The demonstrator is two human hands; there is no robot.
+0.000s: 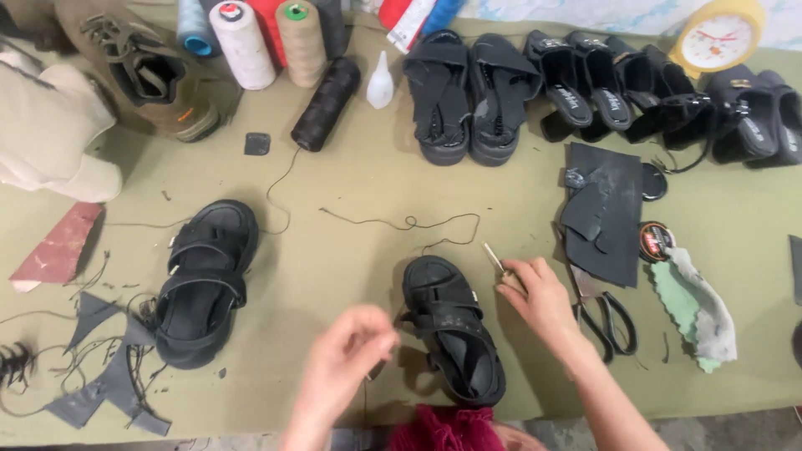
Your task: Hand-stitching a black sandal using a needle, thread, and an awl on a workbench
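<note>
Black sandal [453,330] lying on the olive table [334,267] between both hands, right hand [535,292] pinching a thin needle-like tool [493,257] just beside the sandal's toe, left hand [351,351] blurring, fingers seemingly pinching together beside its strap, dark thread [409,222] trailing beyond, scissors [614,321] resting near the right wrist.

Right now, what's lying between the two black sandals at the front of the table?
In the head view, between the left sandal and the near sandal is bare olive cloth; the blurred left hand hovers at its near edge.
</note>
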